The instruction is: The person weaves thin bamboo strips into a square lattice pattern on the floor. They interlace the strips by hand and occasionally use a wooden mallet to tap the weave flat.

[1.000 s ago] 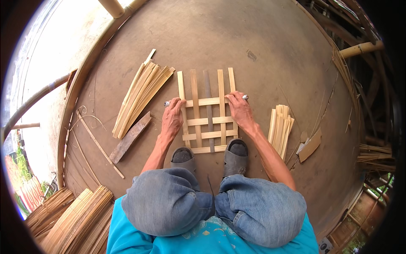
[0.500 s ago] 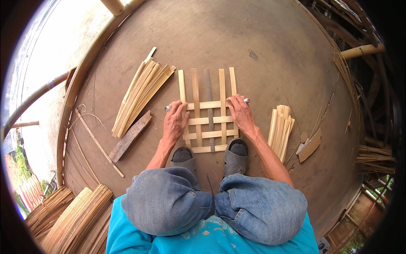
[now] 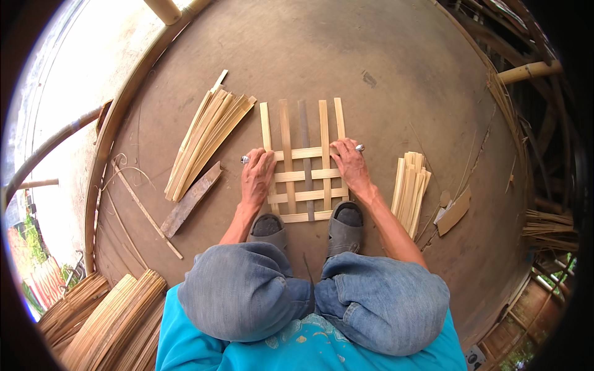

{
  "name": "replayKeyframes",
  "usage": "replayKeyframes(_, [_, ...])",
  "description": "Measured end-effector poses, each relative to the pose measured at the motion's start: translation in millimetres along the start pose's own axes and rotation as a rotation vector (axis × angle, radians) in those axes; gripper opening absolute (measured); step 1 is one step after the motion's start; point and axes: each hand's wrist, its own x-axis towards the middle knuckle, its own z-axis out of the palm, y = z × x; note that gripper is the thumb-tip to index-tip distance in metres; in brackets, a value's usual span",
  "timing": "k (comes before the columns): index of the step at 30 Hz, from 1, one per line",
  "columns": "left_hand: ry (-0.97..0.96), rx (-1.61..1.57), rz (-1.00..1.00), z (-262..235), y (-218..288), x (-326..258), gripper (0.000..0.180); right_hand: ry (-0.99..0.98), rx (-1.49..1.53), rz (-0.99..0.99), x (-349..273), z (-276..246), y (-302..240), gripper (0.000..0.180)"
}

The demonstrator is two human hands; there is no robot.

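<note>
Both of your hands are pressed flat on the woven bamboo mat [image 3: 303, 167], fingers spread rather than pinching: your left hand [image 3: 257, 176] covers its left edge and your right hand [image 3: 350, 167] its right edge, each at an end of the top crosswise strip [image 3: 300, 153]. Nearest you, your knees are drawn up and both grey slippers [image 3: 345, 224] pin the mat's near edge to the floor. The mat lies on the ground straight ahead, five upright strips crossed by four horizontal ones, the upright ends standing free beyond the last crossing. Left of it lie a dark flat wooden piece [image 3: 190, 199] and a fanned bundle of long bamboo strips [image 3: 207, 139]; to the right sits a shorter stack of strips [image 3: 409, 188], apart from the mat. From here the likeliest trouble is the weave slipping: the free upper ends have nothing locking them, so uneven pressure from one hand could skew the top strip or let the uprights splay apart. Against the frame a second ago, your hands have moved slightly toward you along the mat, while the mat and the bundles lie where they were.
</note>
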Motion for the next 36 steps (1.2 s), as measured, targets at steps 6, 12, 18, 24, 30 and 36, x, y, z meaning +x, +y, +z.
replayKeyframes(6, [0.009, -0.007, 0.012, -1.2, -0.6, 0.4, 0.026, 0.016, 0.019, 0.011, -1.0, 2.8, -2.0, 0.033])
replayKeyframes(12, [0.006, -0.019, 0.019, 4.1, 2.1, 1.6, 0.026, 0.009, -0.002, 0.0, -2.7, -0.6, 4.8, 0.034])
replayKeyframes(18, [-0.001, -0.024, -0.005, 4.6, -0.4, 0.4, 0.025, 0.019, -0.023, 0.016, -2.4, -2.0, -3.7, 0.034])
replayKeyframes(24, [0.01, -0.055, 0.0, 4.5, 2.1, 2.5, 0.022, 0.036, -0.005, 0.0, -8.4, 1.8, 1.0, 0.031])
replayKeyframes(30, [0.025, -0.06, 0.009, 6.0, -0.8, -1.7, 0.02, 0.004, 0.028, 0.016, -6.4, 1.3, 0.6, 0.029])
replayKeyframes(36, [0.014, -0.026, 0.014, 6.7, -0.5, -1.5, 0.021, 0.004, -0.006, 0.016, -5.7, 2.8, 1.4, 0.03])
